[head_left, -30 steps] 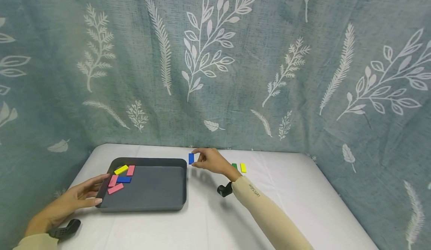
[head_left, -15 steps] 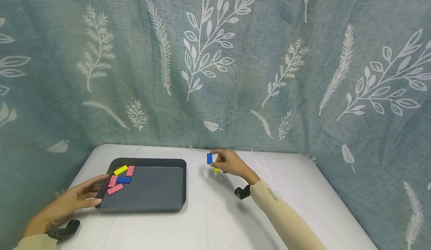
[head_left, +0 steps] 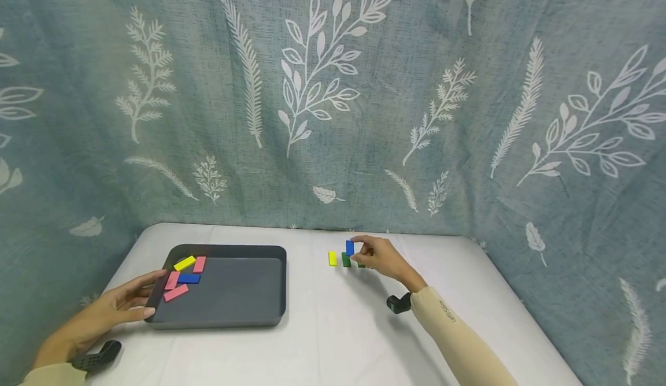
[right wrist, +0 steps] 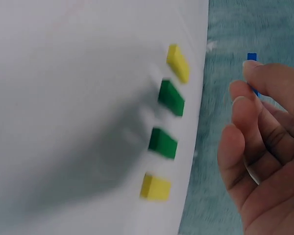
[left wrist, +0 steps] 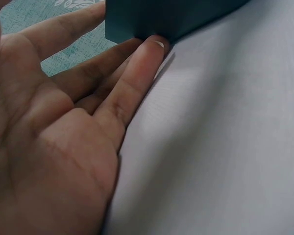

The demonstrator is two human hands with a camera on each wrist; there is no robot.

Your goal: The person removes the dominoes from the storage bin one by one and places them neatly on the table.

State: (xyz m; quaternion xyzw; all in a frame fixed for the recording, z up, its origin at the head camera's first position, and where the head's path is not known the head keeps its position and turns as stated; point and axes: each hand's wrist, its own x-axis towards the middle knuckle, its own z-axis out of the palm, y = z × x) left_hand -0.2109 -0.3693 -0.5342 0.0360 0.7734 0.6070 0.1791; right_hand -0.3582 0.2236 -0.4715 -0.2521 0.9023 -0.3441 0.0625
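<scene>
Blue block is hanging just above the row of yellow and green blocks near the table's far edge, pinched upright in the right hand. Judgement: it is needing a level, slow descent, clear of neighbours. Left hand is lying spread, fingertips touching the grey tray's near left corner.

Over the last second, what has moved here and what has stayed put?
The right hand, pinching the blue block throughout, carried it rightward from beside the tray to just above the standing yellow and green blocks on the table. Nothing was let go. The left hand stayed against the tray's left edge, and the blocks in the tray did not shift.
</scene>
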